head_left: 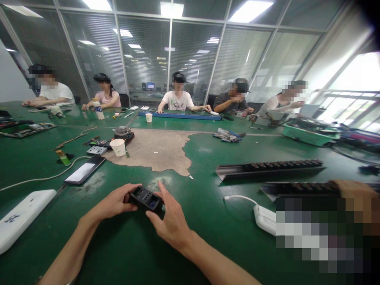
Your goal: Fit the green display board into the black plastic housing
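Observation:
A small black box-shaped device (146, 198) with rectangular openings in its upper face is held just above the green tabletop, slightly tilted. The kind of device does not show clearly. My left hand (120, 202) grips its left end, thumb at the near side and fingers curled at the far side. At the right end, my right hand (170, 217) has its thumb on the near edge and its fingers along the far side. The underside is hidden. Left of my hands lies a phone (84, 171) with a lit, whitish screen.
A white power bank (26, 217) lies at left, with a paper cup (118, 147) beyond the phone. Black metal rails (270, 169) and a white cabled device (264, 219) lie at right, near another person's arm (356, 192). Several people sit across the table, near a green basket (311, 135).

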A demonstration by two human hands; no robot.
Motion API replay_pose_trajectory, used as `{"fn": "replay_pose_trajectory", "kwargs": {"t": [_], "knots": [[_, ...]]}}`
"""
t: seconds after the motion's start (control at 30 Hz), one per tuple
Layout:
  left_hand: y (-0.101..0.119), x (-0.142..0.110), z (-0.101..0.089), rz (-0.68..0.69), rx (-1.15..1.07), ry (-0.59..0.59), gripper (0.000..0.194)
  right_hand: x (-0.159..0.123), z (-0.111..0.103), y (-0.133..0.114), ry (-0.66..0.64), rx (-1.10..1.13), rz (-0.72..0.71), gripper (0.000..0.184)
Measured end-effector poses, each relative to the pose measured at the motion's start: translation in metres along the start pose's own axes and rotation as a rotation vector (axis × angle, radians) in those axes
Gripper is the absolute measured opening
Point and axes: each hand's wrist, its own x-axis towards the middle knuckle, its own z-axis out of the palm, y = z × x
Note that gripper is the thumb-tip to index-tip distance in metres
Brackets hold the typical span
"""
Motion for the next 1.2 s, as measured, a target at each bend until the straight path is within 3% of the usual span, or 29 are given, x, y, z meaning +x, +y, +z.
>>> {"fn": "replay_pose_trajectory", "kwargs": {"t": [0.3, 0.47, 0.7, 1.0, 1.2], "knots": [[0.01, -0.002, -0.002, -0.029, -0.069, -0.034, 0.059, -0.007, 0.006, 0.005, -0.051, 0.027, 0.074, 0.097], [0.015, -0.002, -0.004, -0.006, -0.027, -0.039, 0.04, -0.005, 0.009, 0.005, -0.054, 0.073, 0.108, 0.088], [0.016, -0.002, -0.004, -0.019, -0.031, -0.037, 0.036, -0.002, 0.007, 0.003, -0.036, 0.179, 0.157, 0.087], [0.004, -0.003, -0.001, -0.042, -0.091, 0.003, 0.041, 0.009, -0.008, -0.003, 0.075, 0.403, 0.132, 0.083], [0.012, -0.004, -0.004, -0.072, -0.063, -0.021, 0.055, 0.021, -0.014, 0.023, 0.261, 0.37, 0.255, 0.071]]}}
